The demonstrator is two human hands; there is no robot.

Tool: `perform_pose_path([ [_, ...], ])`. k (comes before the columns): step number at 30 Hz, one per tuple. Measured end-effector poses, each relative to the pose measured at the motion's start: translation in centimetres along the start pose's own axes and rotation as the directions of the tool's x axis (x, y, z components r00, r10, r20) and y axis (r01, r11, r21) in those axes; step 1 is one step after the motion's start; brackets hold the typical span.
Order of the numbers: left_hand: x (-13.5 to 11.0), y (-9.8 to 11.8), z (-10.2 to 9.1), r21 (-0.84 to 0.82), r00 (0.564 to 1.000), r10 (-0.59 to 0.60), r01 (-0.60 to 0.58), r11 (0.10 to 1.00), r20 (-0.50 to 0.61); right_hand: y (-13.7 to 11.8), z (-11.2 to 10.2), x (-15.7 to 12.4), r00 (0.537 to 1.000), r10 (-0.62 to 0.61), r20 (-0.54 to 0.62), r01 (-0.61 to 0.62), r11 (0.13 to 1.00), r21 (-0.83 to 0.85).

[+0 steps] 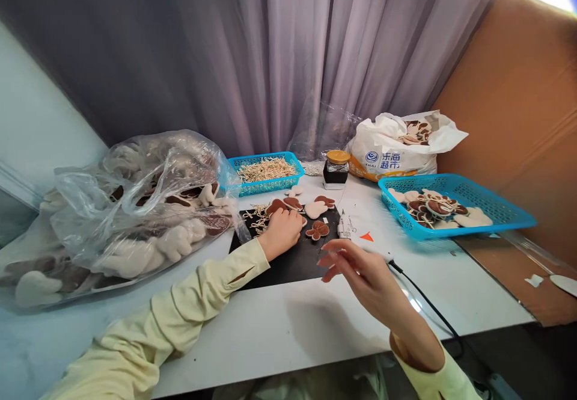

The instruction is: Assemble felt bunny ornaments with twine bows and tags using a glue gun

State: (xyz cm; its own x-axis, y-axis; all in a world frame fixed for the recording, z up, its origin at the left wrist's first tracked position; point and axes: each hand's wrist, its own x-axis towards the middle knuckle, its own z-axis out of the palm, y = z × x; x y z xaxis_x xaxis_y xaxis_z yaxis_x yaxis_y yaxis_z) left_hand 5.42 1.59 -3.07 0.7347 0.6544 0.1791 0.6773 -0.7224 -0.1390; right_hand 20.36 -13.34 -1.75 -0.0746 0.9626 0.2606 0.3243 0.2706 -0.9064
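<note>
My left hand (282, 233) is down on the black mat (274, 272) with its fingers curled together at a small pale piece, mostly hidden under the fingertips. Brown and white plush pieces lie around it, among them a brown flower-like piece (317, 230) and a white rounded piece (315, 209). Short cream strings (256, 216) are heaped left of these fingers. Above the table's front part hovers my right hand (360, 270), fingers apart, with nothing visible in it. Just beyond it lies a white glue gun (349, 227) with a red-orange trigger, partly covered by that hand.
A large clear bag (148, 207) of plush pieces fills the left side. Behind the mat stand a blue basket (234, 188) of cream strings and a dark jar (336, 171). On the right are another blue basket (505, 207), a white bag (383, 141) and a black cable (426, 298).
</note>
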Motion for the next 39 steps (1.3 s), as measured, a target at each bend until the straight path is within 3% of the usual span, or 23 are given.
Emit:
perform_pose_path([
  [3, 1.1, -0.6, -0.4, 0.007, 0.999, 0.011, -0.011, 1.0, -0.046, -0.5, -0.2, -0.3, 0.994, 0.039, 0.105, -0.065, 0.965, 0.254],
  [6, 1.5, -1.6, -2.2, -0.002, 0.989, 0.011, -0.011, 1.0, -0.145, -0.5, -0.3, -0.3, 0.983, 0.048, 0.175, -0.124, 0.883, 0.453],
  [10, -0.1, -2.5, -4.8, -0.08, 0.969, 0.041, -0.062, 0.995, -0.244, -0.2, -0.7, -0.3, 0.977, 0.087, 0.195, -0.183, 0.813, 0.553],
  [12, -1.9, -2.4, -5.1, -0.21, 0.937, 0.106, -0.184, 0.96, -0.334, 0.0, -1.1, -0.5, 0.978, 0.105, 0.182, -0.191, 0.808, 0.558],
  [15, -5.2, -1.7, -3.9, -0.305, 0.861, 0.294, -0.436, 0.846, -0.415, 0.6, -1.2, -1.0, 0.995, 0.084, 0.055, -0.099, 0.924, 0.368],
  [18, -7.7, -0.7, -2.0, -0.35, 0.818, 0.463, -0.568, 0.745, -0.341, 1.8, -0.3, -1.5, 0.995, -0.088, -0.045, 0.088, 0.996, -0.013],
  [21, -8.6, -0.1, -1.1, -0.442, 0.845, 0.496, -0.53, 0.723, -0.202, 2.9, 1.3, -1.9, 0.982, -0.189, 0.007, 0.188, 0.973, -0.137],
  [26, -8.9, 0.8, -2.6, -0.511, 0.916, 0.402, -0.351, 0.785, -0.011, 4.1, 2.9, -2.0, 0.982, -0.181, 0.051, 0.187, 0.967, -0.173],
  [31, -9.6, 2.5, -2.8, -0.54, 0.959, 0.275, -0.265, 0.799, -0.063, 4.9, 3.1, -2.1, 0.977, -0.212, 0.017, 0.212, 0.957, -0.196],
  [39, -9.8, 2.8, -1.6, -0.539, 0.947, 0.291, -0.319, 0.78, -0.14, 4.6, 3.9, -2.1, 0.945, -0.328, -0.01, 0.307, 0.895, -0.323],
])
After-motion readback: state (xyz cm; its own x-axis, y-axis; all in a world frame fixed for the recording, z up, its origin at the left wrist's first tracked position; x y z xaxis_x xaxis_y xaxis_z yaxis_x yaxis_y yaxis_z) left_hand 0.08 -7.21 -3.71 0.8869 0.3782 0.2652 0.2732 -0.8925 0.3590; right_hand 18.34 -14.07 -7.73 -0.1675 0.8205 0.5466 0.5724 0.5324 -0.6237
